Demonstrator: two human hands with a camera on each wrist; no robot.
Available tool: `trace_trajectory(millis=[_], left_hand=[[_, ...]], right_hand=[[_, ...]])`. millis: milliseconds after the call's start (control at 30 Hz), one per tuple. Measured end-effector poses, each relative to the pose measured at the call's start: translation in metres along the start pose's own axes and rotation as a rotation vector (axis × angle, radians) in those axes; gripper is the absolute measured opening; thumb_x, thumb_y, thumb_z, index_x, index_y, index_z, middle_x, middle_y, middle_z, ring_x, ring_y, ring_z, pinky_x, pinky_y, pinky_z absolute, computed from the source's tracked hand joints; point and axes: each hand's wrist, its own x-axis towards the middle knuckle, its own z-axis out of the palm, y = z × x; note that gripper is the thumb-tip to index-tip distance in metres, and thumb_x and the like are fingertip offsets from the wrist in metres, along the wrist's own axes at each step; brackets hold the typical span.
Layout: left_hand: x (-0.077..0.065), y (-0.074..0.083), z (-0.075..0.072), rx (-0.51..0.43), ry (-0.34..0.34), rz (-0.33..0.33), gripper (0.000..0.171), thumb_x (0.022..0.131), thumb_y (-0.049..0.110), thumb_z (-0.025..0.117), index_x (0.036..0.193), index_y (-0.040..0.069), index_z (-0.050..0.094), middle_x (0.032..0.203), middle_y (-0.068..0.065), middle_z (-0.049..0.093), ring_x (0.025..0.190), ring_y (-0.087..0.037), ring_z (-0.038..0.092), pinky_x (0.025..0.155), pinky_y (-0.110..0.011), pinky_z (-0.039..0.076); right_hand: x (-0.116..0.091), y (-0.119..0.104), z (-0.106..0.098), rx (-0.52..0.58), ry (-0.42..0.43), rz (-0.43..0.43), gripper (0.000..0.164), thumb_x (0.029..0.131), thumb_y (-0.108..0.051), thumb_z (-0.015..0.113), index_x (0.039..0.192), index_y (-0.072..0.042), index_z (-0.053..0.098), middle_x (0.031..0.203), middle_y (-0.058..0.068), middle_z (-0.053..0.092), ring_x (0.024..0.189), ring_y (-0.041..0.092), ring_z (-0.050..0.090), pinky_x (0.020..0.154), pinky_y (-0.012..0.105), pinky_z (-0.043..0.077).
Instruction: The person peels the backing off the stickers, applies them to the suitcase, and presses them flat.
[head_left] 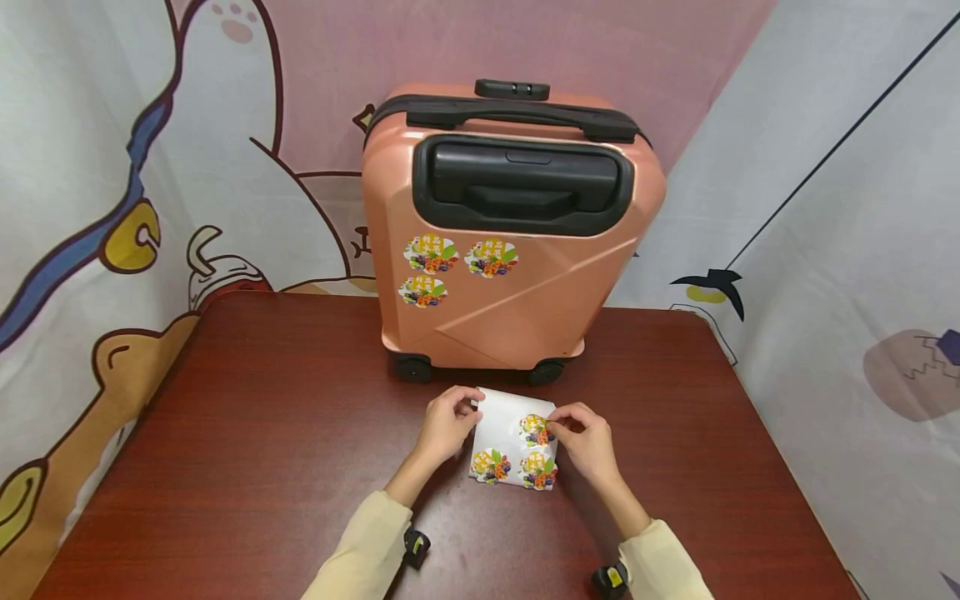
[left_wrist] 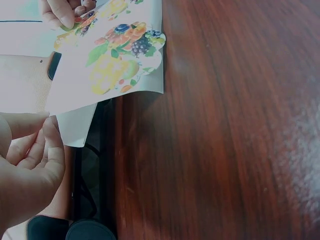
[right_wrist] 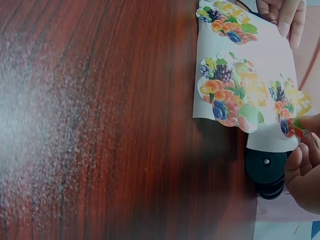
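A white sticker sheet (head_left: pixel 501 425) with three fruit-picture stickers is held up over the table, in front of an upright salmon-pink suitcase (head_left: pixel 517 292). At its upper left corner, my left hand (head_left: pixel 447 423) pinches the sheet between thumb and fingertips, as the left wrist view also shows. My right hand (head_left: pixel 588 442) pinches the right edge of the upper right fruit sticker (right_wrist: pixel 284 105), whose edge stands out past the paper. The two lower stickers, left (head_left: pixel 491 467) and right (head_left: pixel 538 471), lie along the near edge of the sheet.
Three matching stickers (head_left: pixel 491 257) are on the left of the suitcase's front. The suitcase stands on black wheels (head_left: pixel 413 369) toward the back of the dark red wooden table (head_left: pixel 285 467). Behind and beside it hangs a cartoon-printed cloth (head_left: pixel 810 208).
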Motion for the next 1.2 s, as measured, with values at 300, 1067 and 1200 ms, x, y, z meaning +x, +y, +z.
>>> trace_trajectory(millis=[300, 1067, 1200], left_hand=[[0.003, -0.001, -0.001, -0.018, -0.011, -0.039, 0.023, 0.072, -0.011, 0.068, 0.092, -0.001, 0.066, 0.088, -0.012, 0.063, 0.064, -0.017, 0.059, 0.054, -0.019, 0.046], [0.003, -0.007, -0.005, 0.062, -0.029, -0.095, 0.026, 0.071, -0.009, 0.069, 0.096, -0.002, 0.065, 0.091, -0.013, 0.063, 0.064, -0.019, 0.06, 0.054, -0.021, 0.046], [0.0, -0.009, -0.004, 0.058, -0.067, -0.123, 0.028, 0.071, -0.008, 0.068, 0.098, -0.002, 0.064, 0.093, -0.014, 0.063, 0.065, -0.02, 0.06, 0.054, -0.021, 0.047]], right_hand=[[-0.001, -0.014, -0.005, 0.068, -0.038, -0.045, 0.016, 0.069, 0.016, 0.069, 0.073, 0.001, 0.066, 0.072, 0.011, 0.06, 0.066, 0.012, 0.05, 0.058, 0.016, 0.04], [-0.003, -0.027, -0.021, 0.068, -0.061, 0.035, 0.007, 0.073, 0.014, 0.065, 0.075, 0.008, 0.063, 0.074, 0.018, 0.06, 0.067, 0.016, 0.053, 0.06, 0.023, 0.045], [-0.003, -0.029, -0.024, 0.057, -0.061, 0.087, 0.005, 0.074, 0.012, 0.065, 0.077, 0.008, 0.062, 0.075, 0.018, 0.06, 0.067, 0.017, 0.053, 0.059, 0.022, 0.044]])
